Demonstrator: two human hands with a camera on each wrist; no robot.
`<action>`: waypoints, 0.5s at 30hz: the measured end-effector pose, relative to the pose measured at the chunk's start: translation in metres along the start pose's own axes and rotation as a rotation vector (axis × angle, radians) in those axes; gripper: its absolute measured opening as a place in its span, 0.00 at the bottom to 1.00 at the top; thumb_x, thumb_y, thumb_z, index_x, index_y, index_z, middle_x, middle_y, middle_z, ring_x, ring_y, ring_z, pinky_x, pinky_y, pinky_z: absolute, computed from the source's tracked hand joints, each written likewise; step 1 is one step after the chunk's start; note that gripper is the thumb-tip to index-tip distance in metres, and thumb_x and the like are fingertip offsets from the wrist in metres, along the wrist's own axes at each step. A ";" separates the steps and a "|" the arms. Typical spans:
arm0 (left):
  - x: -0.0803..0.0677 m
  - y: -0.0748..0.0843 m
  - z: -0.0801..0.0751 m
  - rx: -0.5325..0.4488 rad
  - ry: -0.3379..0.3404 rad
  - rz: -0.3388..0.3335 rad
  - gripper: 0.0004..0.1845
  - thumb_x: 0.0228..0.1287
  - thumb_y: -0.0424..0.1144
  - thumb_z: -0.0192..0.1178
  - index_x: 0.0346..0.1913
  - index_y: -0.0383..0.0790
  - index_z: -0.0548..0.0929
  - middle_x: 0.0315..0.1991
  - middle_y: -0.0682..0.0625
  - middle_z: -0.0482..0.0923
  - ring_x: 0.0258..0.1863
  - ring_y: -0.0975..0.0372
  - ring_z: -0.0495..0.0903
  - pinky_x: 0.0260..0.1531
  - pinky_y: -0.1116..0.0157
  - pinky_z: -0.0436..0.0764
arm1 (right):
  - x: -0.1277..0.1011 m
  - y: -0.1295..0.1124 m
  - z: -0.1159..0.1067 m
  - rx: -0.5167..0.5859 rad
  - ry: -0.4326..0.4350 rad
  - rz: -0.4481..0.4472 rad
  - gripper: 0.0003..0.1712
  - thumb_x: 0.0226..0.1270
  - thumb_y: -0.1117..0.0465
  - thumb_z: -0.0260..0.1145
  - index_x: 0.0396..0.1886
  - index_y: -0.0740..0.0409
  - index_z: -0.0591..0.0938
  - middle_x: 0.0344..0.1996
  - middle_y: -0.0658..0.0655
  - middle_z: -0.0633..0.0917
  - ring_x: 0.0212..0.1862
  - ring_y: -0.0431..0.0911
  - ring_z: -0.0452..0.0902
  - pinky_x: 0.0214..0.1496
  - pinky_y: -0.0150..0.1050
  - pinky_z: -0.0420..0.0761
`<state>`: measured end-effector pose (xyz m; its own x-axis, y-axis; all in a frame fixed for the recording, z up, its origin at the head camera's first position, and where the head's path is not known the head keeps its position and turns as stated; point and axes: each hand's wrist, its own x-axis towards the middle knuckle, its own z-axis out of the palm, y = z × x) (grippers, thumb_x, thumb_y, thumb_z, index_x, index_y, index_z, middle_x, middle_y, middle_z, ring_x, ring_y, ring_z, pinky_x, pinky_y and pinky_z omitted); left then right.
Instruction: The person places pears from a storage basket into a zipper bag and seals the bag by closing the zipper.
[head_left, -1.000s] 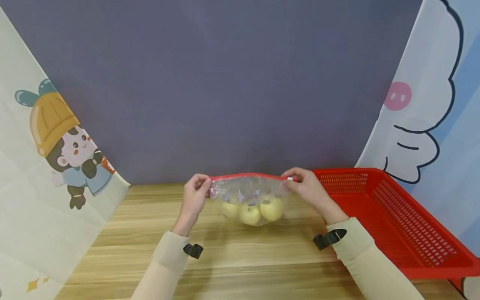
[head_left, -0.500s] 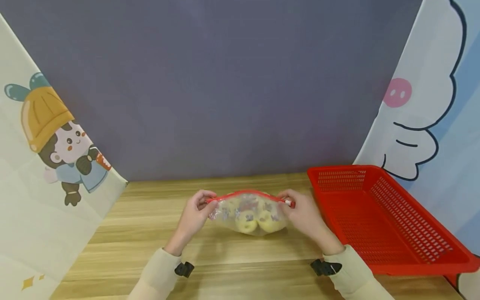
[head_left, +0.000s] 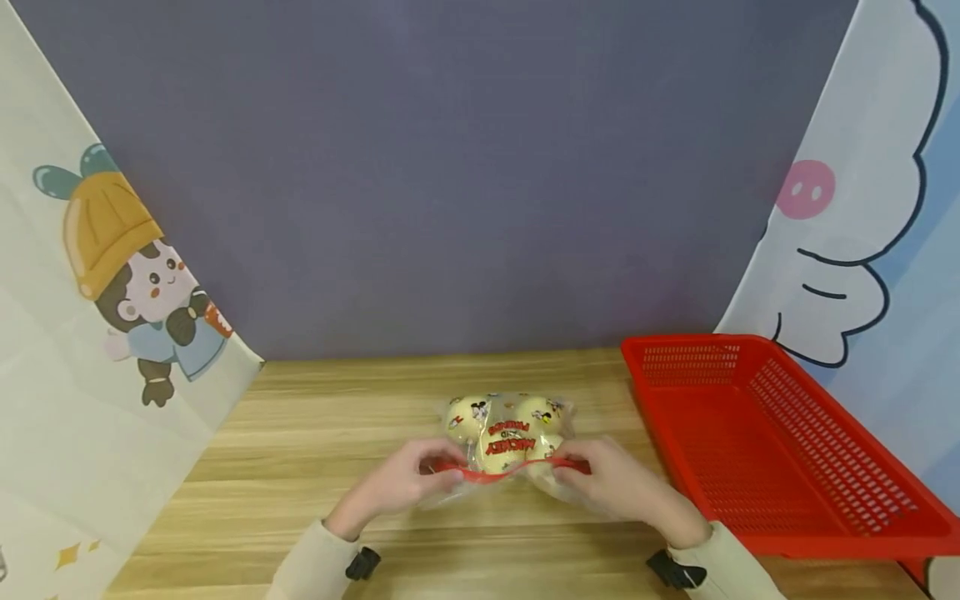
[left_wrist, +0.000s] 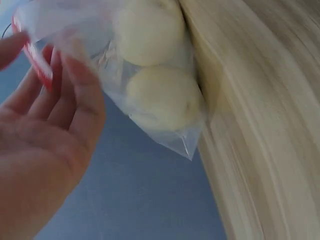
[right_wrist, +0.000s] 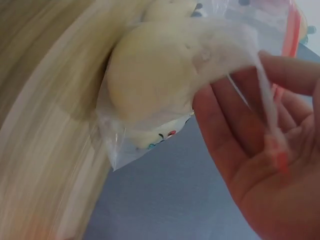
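pale yellow apples (head_left: 501,433), red basket (head_left: 780,450)

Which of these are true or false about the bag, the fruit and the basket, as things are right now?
1. Both hands hold the bag's red zip edge. True: the left hand and the right hand pinch the ends of the red zip strip.
2. The clear bag lies on the wooden table. True.
3. The bag holds red tomatoes. False: it holds pale yellow apples.
4. The red basket stands to the left of the hands. False: it stands to their right.
5. The bag lies inside the basket. False: it lies beside it, apart.
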<state>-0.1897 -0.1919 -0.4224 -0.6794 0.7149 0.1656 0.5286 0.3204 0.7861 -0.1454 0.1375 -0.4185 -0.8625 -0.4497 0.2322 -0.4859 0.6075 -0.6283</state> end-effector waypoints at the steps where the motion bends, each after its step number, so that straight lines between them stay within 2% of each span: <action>1: -0.002 -0.001 0.000 0.000 -0.028 -0.002 0.15 0.72 0.42 0.62 0.52 0.34 0.84 0.43 0.52 0.84 0.40 0.65 0.81 0.44 0.66 0.85 | -0.001 0.000 0.001 -0.003 -0.018 -0.014 0.02 0.70 0.62 0.69 0.38 0.51 0.87 0.28 0.39 0.81 0.30 0.33 0.72 0.31 0.31 0.77; 6: -0.009 -0.005 0.004 -0.033 -0.177 -0.030 0.16 0.72 0.43 0.63 0.54 0.35 0.83 0.47 0.50 0.85 0.47 0.67 0.82 0.52 0.66 0.82 | -0.007 -0.001 0.004 -0.015 -0.097 -0.042 0.06 0.69 0.65 0.69 0.38 0.50 0.88 0.29 0.38 0.82 0.25 0.30 0.70 0.27 0.29 0.76; 9: -0.011 -0.005 0.006 -0.059 -0.265 -0.049 0.16 0.69 0.42 0.65 0.53 0.35 0.83 0.45 0.51 0.85 0.46 0.67 0.82 0.50 0.67 0.83 | -0.011 -0.005 0.004 -0.039 -0.158 -0.041 0.07 0.66 0.66 0.70 0.39 0.49 0.89 0.29 0.37 0.82 0.24 0.30 0.70 0.26 0.28 0.76; 12: -0.013 -0.003 0.007 -0.058 -0.317 -0.082 0.18 0.67 0.44 0.67 0.53 0.37 0.83 0.41 0.56 0.83 0.42 0.68 0.81 0.46 0.68 0.83 | -0.014 -0.009 0.004 -0.061 -0.213 -0.062 0.06 0.67 0.57 0.73 0.41 0.50 0.89 0.32 0.37 0.83 0.30 0.31 0.75 0.32 0.31 0.81; 15: -0.015 0.001 0.006 -0.037 -0.332 -0.125 0.18 0.66 0.47 0.68 0.53 0.40 0.84 0.39 0.61 0.82 0.40 0.69 0.80 0.45 0.69 0.83 | -0.016 -0.011 0.005 -0.073 -0.240 -0.084 0.17 0.65 0.45 0.73 0.44 0.51 0.88 0.38 0.37 0.85 0.40 0.33 0.78 0.42 0.35 0.83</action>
<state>-0.1758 -0.1982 -0.4280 -0.5321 0.8365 -0.1311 0.4287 0.3997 0.8102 -0.1249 0.1349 -0.4185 -0.7645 -0.6377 0.0935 -0.5711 0.6030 -0.5569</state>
